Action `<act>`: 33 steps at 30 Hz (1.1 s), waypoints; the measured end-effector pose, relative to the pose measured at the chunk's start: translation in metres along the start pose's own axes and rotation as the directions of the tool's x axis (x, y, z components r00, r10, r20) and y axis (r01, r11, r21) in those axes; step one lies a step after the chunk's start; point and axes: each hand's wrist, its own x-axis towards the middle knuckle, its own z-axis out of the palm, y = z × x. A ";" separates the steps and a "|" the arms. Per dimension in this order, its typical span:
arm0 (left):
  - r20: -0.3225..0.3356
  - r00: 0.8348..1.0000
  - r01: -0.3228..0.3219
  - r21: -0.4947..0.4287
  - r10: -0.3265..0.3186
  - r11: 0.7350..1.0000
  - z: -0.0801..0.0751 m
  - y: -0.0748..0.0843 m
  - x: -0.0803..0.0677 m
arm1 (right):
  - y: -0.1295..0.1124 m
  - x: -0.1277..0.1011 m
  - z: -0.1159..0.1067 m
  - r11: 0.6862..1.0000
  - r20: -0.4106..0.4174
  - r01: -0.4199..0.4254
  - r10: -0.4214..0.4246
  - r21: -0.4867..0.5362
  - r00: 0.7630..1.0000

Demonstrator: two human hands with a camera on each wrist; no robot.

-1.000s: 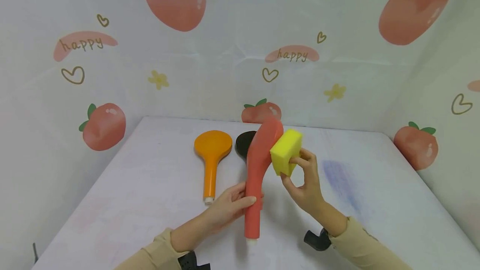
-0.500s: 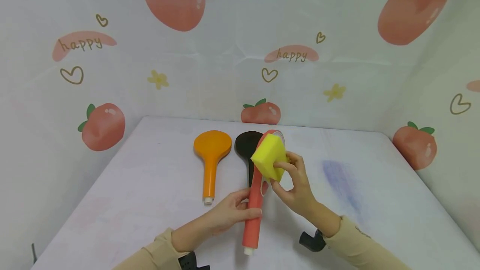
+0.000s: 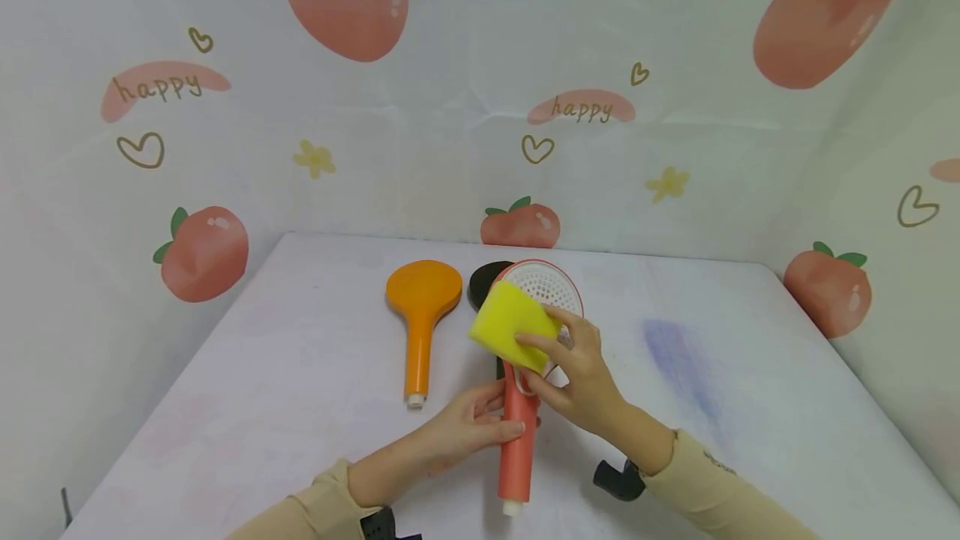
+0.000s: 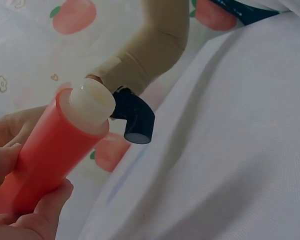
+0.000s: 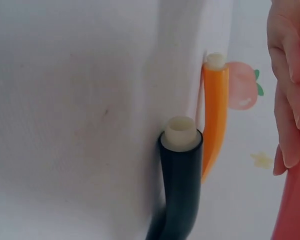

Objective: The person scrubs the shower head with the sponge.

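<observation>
A red shower head (image 3: 517, 465) is held above the table by its handle in my left hand (image 3: 468, 427), thumb across the front. Its white perforated face (image 3: 558, 286) is turned toward the head camera. My right hand (image 3: 581, 377) pinches a yellow sponge (image 3: 506, 323) in front of that face, covering its lower left part; whether the sponge touches it I cannot tell. In the left wrist view the handle's whitish threaded end (image 4: 93, 101) sticks out past my thumb and fingers. The right wrist view shows fingers (image 5: 290, 95) of my left hand along the red handle.
An orange shower head (image 3: 423, 307) lies face down on the white table (image 3: 262, 407), left of my hands. Behind the red one lies a black shower head (image 3: 483, 280), partly hidden; its handle (image 5: 182, 185) shows in the right wrist view. A patterned cloth (image 3: 420, 123) hangs behind.
My left hand has lowered the red shower head and turned it, so its white face now shows instead of its back. My right hand has moved left with the sponge, across the front.
</observation>
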 end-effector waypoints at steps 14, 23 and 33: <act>-0.026 0.999 0.040 -0.036 -0.041 0.999 0.000 0.002 -0.002 | 0.039 0.012 -0.011 0.968 -0.141 -0.245 0.236 -0.046 0.961; -0.028 0.999 0.047 -0.017 -0.047 0.999 0.001 0.003 -0.002 | 0.022 0.014 -0.003 0.987 -0.065 -0.160 0.160 0.009 0.985; -0.016 1.000 0.023 -0.028 -0.023 0.999 0.001 0.001 -0.003 | 0.025 0.010 -0.004 0.997 -0.074 -0.065 0.063 -0.036 0.995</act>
